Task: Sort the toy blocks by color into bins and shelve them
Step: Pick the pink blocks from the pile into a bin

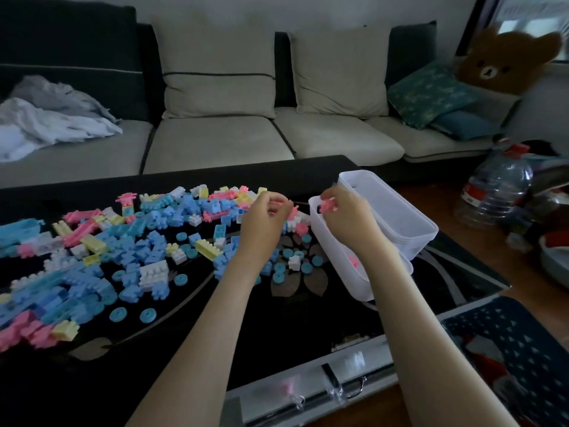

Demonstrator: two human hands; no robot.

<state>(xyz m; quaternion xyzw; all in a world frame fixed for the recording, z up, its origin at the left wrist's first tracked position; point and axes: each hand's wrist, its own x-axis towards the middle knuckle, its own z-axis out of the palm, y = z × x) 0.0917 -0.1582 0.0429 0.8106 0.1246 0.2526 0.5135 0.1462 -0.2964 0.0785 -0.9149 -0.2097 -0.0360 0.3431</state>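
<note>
Head view: right hand (345,221) pinches a pink block (328,206) over the far end of the near bin (348,282). Another pink piece (353,262) lies inside that bin. Far bin (412,238) sits against it on the right. Left hand (265,218) hangs with fingers curled over the right end of the block pile (138,241) on the black table (277,334). Too blurred to tell if it holds anything.

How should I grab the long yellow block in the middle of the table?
Pinch the long yellow block across its two long smooth sides, coming straight down from above. It lies flat on the table with its studs up, and small blue blocks crowd its near end, so the middle of its length looks easiest to reach.
</note>
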